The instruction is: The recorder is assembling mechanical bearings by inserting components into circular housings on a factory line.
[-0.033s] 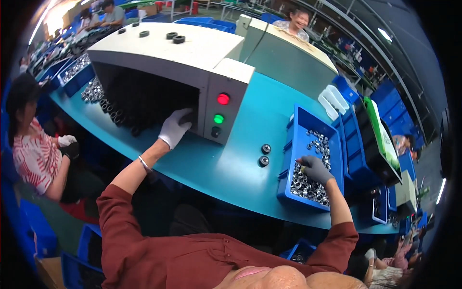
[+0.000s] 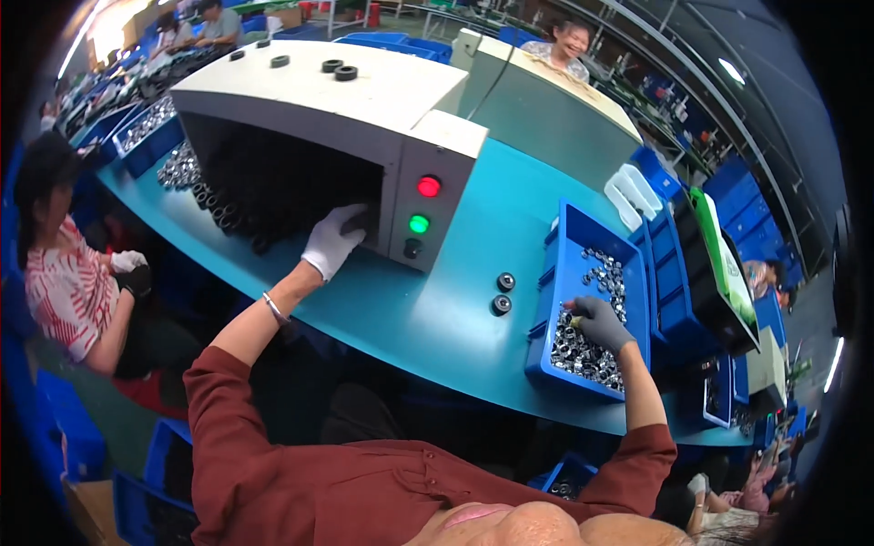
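My left hand (image 2: 334, 242), in a white glove, reaches into the dark opening of a cream-coloured box machine (image 2: 442, 136). Its fingertips are lost in the shadow there, so their grip is hidden. Dark rings (image 2: 218, 214) lie heaped at the mouth of the opening. My right hand (image 2: 601, 323) wears a grey glove with bare fingertips. It is over a blue bin (image 2: 539, 350), low against small shiny metal rings (image 2: 583, 355), with its fingers drawn together. Whatever they pinch is too small to make out. Two black round parts (image 2: 502, 304) stand on the teal table between my hands.
Red and green lights (image 2: 428, 187) mark the machine's front, and several black rings (image 2: 346, 73) lie on top. A person (image 2: 64, 273) sits to the left; another (image 2: 564, 50) is behind a far partition. Stacked blue bins (image 2: 674, 282) and a white tray (image 2: 633, 196) are at right.
The whole view has shifted very slightly. Both hands keep the same places at the machine opening and the bin.
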### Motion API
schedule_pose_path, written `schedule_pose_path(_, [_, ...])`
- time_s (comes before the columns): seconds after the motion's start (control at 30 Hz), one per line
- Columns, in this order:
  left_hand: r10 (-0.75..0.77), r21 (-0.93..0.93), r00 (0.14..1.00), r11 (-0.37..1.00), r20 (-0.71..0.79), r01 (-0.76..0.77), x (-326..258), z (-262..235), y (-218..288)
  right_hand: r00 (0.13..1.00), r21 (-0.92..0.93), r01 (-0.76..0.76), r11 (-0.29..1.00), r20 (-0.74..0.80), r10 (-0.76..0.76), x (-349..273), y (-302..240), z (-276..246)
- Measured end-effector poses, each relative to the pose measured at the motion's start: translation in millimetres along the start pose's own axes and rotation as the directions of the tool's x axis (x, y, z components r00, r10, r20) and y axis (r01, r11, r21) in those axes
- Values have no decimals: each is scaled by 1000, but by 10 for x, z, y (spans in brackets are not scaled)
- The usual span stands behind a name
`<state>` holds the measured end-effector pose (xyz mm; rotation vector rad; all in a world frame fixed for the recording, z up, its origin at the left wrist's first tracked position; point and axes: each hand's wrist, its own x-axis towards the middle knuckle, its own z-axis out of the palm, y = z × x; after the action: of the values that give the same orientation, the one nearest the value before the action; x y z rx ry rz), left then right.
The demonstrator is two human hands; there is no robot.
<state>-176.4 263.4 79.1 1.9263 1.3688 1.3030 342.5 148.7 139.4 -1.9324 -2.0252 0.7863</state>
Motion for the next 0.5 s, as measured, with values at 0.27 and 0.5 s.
schedule_pose_path(0.27, [-208,-384,976,897,64,217,-133,-138,201,983,-38,67,997,-167,-73,-200,103,27])
schedule_pose_path(0.5, [94,76,977,994,-190,-81,387,94,-11,956,-196,141,970,-229,-185,-204,-1,99])
